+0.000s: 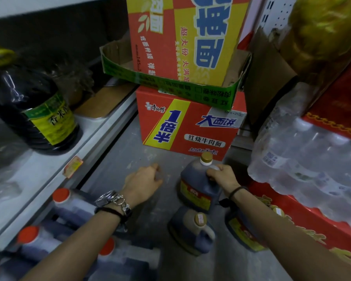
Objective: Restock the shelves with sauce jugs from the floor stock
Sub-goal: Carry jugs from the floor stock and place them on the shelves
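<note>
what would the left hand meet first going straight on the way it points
Likely the red cardboard noodle box ahead of the left hand; only bare grey floor lies between, depth unclear.

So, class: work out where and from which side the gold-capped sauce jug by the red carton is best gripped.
By the white handle beside its neck, from above on the right: the jug stands upright, handle uppermost, and the right hand curls round it.
</note>
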A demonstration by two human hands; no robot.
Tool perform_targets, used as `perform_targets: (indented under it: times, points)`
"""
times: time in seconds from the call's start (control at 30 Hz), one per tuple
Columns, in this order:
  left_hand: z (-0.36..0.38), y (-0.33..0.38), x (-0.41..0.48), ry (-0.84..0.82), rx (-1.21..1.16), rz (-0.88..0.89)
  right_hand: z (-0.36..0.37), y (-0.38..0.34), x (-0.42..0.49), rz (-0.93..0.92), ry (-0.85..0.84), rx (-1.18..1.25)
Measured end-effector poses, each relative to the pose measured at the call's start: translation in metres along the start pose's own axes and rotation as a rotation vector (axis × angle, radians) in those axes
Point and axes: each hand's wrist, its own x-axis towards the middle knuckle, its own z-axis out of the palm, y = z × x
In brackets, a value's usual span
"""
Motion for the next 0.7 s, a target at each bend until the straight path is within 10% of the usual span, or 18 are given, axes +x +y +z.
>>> perform_targets:
  times: [0.7]
  points:
    - [-0.045, -0.022, -0.050, -0.262, -0.789, 0.122, -0.002, -0.196, -0.138, -0.525, -0.266, 0.142]
